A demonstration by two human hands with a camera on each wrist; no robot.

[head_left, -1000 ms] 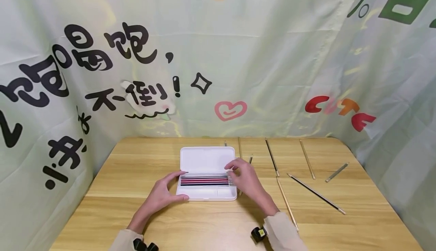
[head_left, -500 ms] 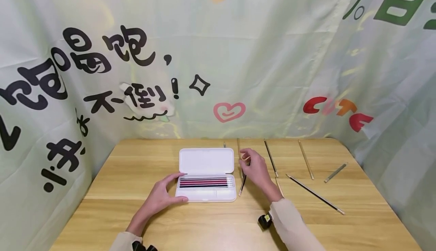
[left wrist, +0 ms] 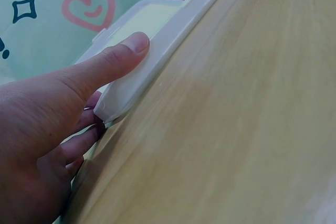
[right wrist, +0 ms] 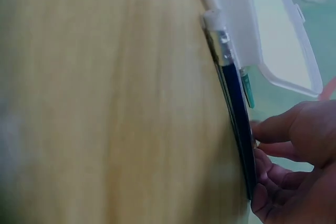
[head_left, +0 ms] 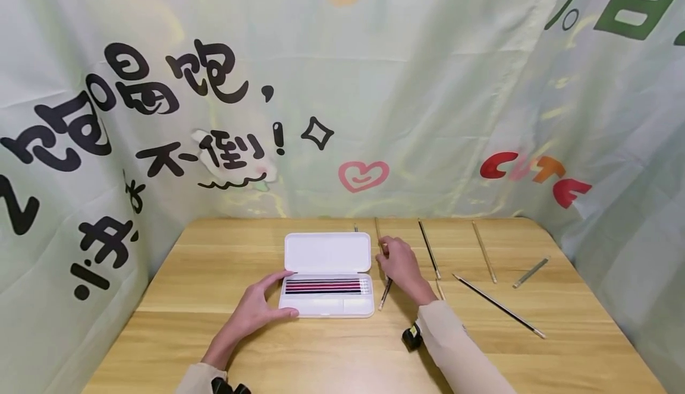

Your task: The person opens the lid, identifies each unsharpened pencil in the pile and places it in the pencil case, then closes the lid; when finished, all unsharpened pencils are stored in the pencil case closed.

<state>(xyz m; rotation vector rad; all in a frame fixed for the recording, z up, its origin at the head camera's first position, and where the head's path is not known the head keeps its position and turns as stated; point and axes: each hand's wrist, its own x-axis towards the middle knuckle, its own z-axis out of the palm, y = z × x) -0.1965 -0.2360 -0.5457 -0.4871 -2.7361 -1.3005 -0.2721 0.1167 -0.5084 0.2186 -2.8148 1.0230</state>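
A white pencil case [head_left: 316, 307] lies with its lid [head_left: 327, 252] raised, several red and dark pencils [head_left: 323, 287] side by side inside. My left hand [head_left: 253, 309] grips its left end, thumb on the front edge, as the left wrist view also shows. To the right of the case, my right hand [head_left: 400, 265] has its thumb and fingertips together at a light wooden pencil [head_left: 377, 227]; the contact is partly hidden. A dark pencil [right wrist: 239, 103] with a white eraser end runs under that hand, close against the lower fingers in the right wrist view.
Loose pencils lie to the right: a dark one [head_left: 429, 249], a wooden one [head_left: 484, 252], a grey one [head_left: 531, 272] and a long dark one [head_left: 497, 305]. Another wooden pencil [head_left: 440, 290] is mostly behind the right forearm. A printed curtain [head_left: 428, 114] hangs behind the table.
My right hand has left the right end of the case, moved right and come down over the loose pencils beside it. My left hand has stayed on the case.
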